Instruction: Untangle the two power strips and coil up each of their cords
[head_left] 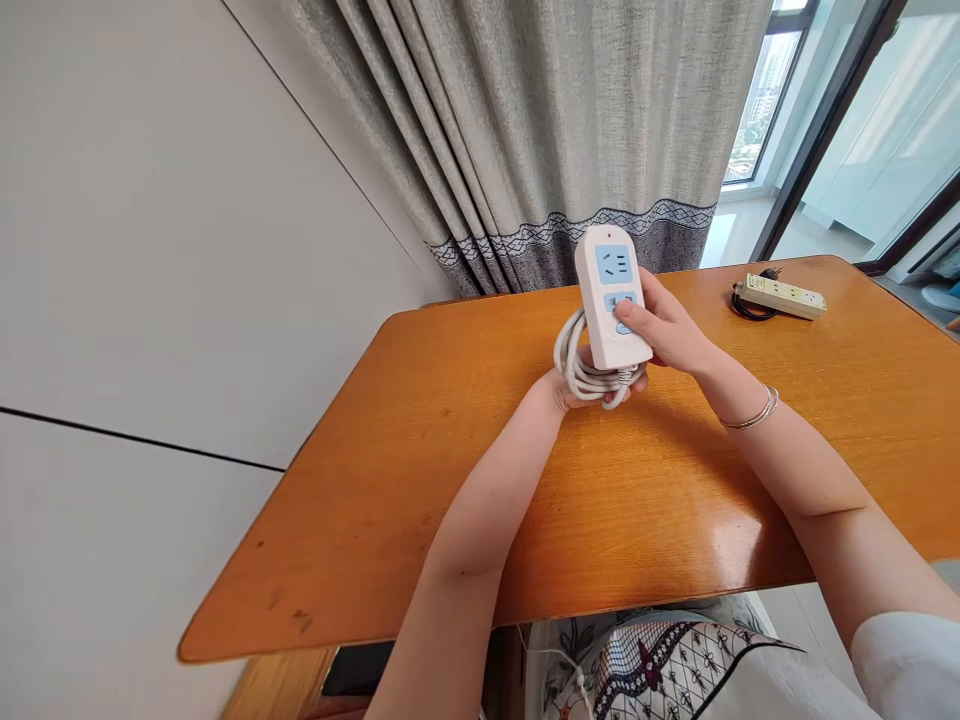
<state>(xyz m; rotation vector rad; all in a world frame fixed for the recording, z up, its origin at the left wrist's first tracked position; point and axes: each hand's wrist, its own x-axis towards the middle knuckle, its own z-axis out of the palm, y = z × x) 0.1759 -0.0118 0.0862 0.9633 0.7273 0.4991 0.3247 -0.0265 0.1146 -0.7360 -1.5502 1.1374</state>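
Note:
A white power strip (609, 292) with pale blue sockets is held up above the wooden table (465, 480). My right hand (670, 327) is closed round its right side, thumb pressed on a blue socket face. Its white cord (581, 372) is wound in a coil below the strip. My left hand (571, 388) is under that coil with the loops round its fingers, which are mostly hidden. A thin silver bangle (752, 416) sits on my right wrist.
A second, cream power strip (784, 296) with a black cord (750, 308) lies at the table's far right. Grey curtains (555, 130) hang behind the table, a white wall on the left, glass doors on the right. Patterned fabric (660, 665) shows below the near edge.

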